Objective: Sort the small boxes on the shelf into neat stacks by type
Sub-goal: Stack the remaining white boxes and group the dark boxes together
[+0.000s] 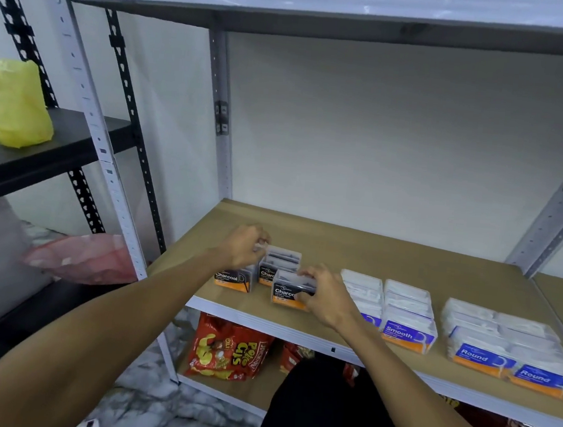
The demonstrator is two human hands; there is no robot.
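Note:
Three clear "Charcoal" boxes with black and orange labels sit at the left of the brown shelf (405, 258). My left hand (244, 247) grips the top of the back Charcoal box (280, 264), beside the leftmost Charcoal box (233, 279). My right hand (325, 297) holds the front Charcoal box (288, 290) at its right side. To the right stand white "Smooth" boxes (408, 321) in stacked rows. Farther right lie "Round" boxes (507, 345) with blue and orange labels.
Grey shelf posts (225, 123) frame the bay, with another shelf board above. Red snack bags (227, 351) fill the lower shelf. A black rack at left carries a yellow plastic bag (14, 104); a pink bag (82, 257) lies below it.

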